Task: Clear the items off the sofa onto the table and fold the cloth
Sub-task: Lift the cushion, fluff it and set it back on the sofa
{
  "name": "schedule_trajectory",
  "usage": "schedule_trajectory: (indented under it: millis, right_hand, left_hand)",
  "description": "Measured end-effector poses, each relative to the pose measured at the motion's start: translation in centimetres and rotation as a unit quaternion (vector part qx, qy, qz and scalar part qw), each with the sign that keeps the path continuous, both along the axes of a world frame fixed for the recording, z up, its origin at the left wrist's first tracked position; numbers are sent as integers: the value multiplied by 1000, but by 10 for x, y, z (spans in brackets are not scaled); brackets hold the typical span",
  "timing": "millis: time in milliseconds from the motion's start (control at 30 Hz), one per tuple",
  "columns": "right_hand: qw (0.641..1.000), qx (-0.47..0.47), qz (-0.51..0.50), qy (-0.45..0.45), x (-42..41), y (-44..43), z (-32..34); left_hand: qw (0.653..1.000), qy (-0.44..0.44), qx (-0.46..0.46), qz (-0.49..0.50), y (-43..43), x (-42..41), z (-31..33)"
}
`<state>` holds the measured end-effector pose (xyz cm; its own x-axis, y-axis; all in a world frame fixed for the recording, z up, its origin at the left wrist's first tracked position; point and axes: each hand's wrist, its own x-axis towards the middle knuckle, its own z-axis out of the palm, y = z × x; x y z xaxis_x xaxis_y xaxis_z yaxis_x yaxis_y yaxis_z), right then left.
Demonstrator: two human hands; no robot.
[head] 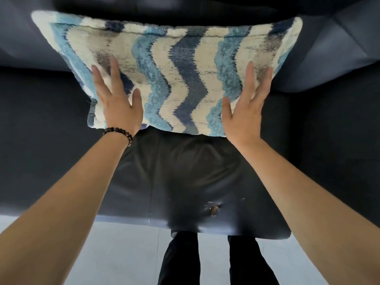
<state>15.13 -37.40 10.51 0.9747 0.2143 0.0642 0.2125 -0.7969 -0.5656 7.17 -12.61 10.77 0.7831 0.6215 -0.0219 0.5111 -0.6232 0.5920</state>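
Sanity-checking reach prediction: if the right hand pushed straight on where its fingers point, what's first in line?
The striped cushion: the right hand lies flat on its edge, fingers straight. Behind it is probably the sofa backrest, though depth is unclear.

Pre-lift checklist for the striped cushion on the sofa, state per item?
1. Left hand on the cushion: ok, flat on its left part.
2. Right hand on the cushion: ok, flat on its right part.
3. Fingers hooked round an edge: not ok, they lie straight on the front face of the cushion.
4. Cushion supported: ok, it leans against the back of the sofa.
5. Table ready as drop spot: cannot tell, not in view.
6. Cloth located: cannot tell, none in view.
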Motion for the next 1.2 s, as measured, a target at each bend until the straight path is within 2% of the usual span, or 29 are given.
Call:
schedule_trajectory:
  millis: [100, 167, 300, 500, 633, 733, 867, 933, 1067, 1200]
  right_hand:
    - [989, -114, 84, 40, 5, 0, -6]
    - [979, -161, 104, 71, 18, -6, -15]
    - [973, -199, 83, 76, 43, -22, -30]
    - [963, -217, 126, 96, 19, -42, -35]
    - [957, -210, 141, 140, 22, -55, -9]
    - [971, -122, 134, 157, 23, -58, 45]
    - [989, -2, 108, 100, -5, -80, 159]
    - [989, 51, 108, 90, -33, -105, 223]
    - [976, 125, 124, 130, -107, -163, 336]
    - [958, 186, 122, 178, -177, -210, 401]
  left_hand:
    - [995, 54, 44, -73, -7, 9, 0]
    - [990, 90, 59, -92, -7, 11, -5]
    - [986, 123, 68, -88, -11, 0, -17]
    - [985, 161, -8, -54, -39, -13, -38]
    - [984, 153, -56, -66, -49, -11, -19]
    - [984, 126, -65, -106, -64, -8, 32]
    - [991, 31, -120, -43, -108, -30, 154]
    - [990, -9, -139, -30, -136, -61, 224]
    - [985, -51, -168, 0, -197, -147, 350]
    - [981, -73, -151, 93, -241, -236, 427]
